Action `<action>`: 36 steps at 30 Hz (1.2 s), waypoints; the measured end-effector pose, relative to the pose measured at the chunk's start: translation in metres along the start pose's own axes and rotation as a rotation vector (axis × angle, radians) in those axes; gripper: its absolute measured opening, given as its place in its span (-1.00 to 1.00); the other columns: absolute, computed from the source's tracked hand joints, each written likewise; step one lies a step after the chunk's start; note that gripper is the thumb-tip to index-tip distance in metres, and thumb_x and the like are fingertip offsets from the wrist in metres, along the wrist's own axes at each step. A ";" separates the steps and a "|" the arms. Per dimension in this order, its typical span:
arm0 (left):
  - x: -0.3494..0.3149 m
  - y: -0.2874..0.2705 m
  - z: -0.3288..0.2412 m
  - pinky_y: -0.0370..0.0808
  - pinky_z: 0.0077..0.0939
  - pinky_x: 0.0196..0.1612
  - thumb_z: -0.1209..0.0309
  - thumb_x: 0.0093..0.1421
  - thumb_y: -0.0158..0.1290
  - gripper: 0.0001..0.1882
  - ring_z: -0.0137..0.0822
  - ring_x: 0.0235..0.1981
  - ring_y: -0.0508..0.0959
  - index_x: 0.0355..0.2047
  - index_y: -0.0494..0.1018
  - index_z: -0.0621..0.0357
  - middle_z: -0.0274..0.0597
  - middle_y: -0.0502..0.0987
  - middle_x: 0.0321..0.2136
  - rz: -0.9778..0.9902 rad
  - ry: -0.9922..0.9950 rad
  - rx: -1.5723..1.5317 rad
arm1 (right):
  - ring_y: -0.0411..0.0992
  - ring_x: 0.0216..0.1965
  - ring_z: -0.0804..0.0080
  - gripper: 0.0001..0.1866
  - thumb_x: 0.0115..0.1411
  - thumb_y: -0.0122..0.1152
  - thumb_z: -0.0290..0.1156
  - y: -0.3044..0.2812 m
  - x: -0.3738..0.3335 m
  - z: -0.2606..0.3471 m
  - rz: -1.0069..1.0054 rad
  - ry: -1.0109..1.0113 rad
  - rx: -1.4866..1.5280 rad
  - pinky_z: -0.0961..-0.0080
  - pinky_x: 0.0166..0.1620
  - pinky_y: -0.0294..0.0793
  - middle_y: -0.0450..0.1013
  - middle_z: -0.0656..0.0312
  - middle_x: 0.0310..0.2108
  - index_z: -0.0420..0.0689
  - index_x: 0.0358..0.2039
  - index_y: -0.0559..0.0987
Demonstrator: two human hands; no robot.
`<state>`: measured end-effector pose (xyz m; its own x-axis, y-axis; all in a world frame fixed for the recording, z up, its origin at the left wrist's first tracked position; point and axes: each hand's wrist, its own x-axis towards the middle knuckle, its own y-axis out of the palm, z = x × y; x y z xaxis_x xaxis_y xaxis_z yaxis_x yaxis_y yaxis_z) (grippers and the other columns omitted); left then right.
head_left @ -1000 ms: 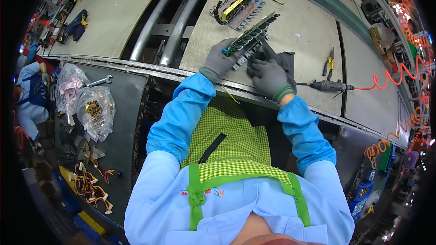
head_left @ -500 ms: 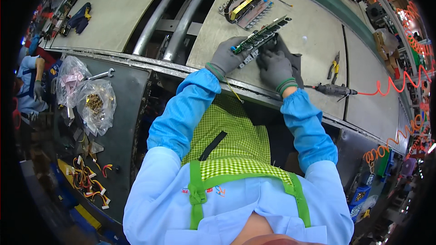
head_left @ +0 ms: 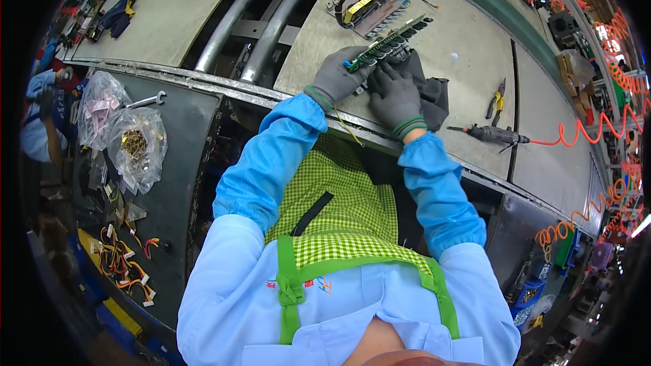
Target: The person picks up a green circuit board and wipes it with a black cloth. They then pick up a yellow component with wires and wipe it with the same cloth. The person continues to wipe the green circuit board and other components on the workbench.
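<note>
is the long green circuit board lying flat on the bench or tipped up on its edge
Tipped up: the long green circuit board stands on its long edge, gripped by the grey-gloved left hand.

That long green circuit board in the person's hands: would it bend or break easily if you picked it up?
The green circuit board looks thin and long, so it is probably stiff but fragile. Rows of dark parts stand along it, which rough gripping might damage. The left hand and right hand both steady it, gloved, which likely helps grip.
</note>
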<state>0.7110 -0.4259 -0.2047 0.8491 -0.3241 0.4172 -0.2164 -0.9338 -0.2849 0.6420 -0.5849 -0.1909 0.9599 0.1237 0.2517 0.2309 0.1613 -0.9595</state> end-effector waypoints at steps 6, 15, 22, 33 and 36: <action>-0.001 0.002 0.012 0.53 -0.51 -0.21 0.42 0.11 0.23 -0.65 -0.42 -0.30 0.58 -0.08 0.49 0.23 -0.14 0.60 -0.30 -0.016 -0.006 0.018 | 0.38 -0.06 0.05 -0.52 0.00 0.07 -0.24 -0.022 -0.013 -0.012 0.281 -0.110 -0.031 0.23 -0.04 0.47 0.42 0.25 0.09 0.04 -0.01 0.55; 0.005 -0.002 -0.003 0.54 -0.44 -0.20 0.35 0.08 0.23 -0.61 -0.22 -0.31 0.62 -0.08 0.50 0.18 -0.06 0.60 -0.32 0.089 -0.183 -0.096 | 0.44 -0.06 0.01 -0.55 -0.05 0.09 -0.28 -0.024 0.006 -0.019 -0.058 -0.086 0.400 0.23 0.05 0.41 0.49 0.00 -0.06 -0.11 -0.10 0.59; 0.002 -0.005 0.008 0.55 -0.47 -0.25 0.36 0.09 0.24 -0.63 -0.37 -0.33 0.61 -0.09 0.49 0.18 -0.11 0.61 -0.33 0.011 0.047 0.090 | 0.38 -0.09 0.01 -0.51 -0.03 0.10 -0.27 -0.021 -0.004 0.013 0.291 -0.117 -0.019 0.20 -0.05 0.48 0.40 0.24 0.11 -0.01 -0.02 0.53; 0.004 0.000 0.003 0.54 -0.47 -0.21 0.36 0.12 0.22 -0.65 -0.38 -0.30 0.60 -0.08 0.50 0.18 -0.13 0.61 -0.29 0.057 -0.082 -0.059 | 0.40 0.02 0.04 -0.52 0.00 0.03 -0.26 -0.026 -0.001 -0.010 -0.001 -0.096 0.319 0.23 0.14 0.33 0.45 0.00 0.01 -0.14 -0.06 0.57; 0.004 0.002 0.007 0.54 -0.46 -0.20 0.37 0.11 0.21 -0.64 -0.35 -0.28 0.60 -0.08 0.49 0.18 -0.11 0.60 -0.29 0.003 0.003 0.057 | 0.38 -0.07 -0.02 -0.48 -0.03 0.08 -0.29 -0.007 -0.012 0.038 0.097 0.012 0.004 0.20 0.02 0.42 0.37 0.09 0.12 -0.09 0.01 0.51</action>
<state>0.7173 -0.4285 -0.2097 0.8469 -0.3271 0.4193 -0.1905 -0.9228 -0.3349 0.6227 -0.5507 -0.1821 0.9796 0.1269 0.1556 0.1357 0.1531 -0.9789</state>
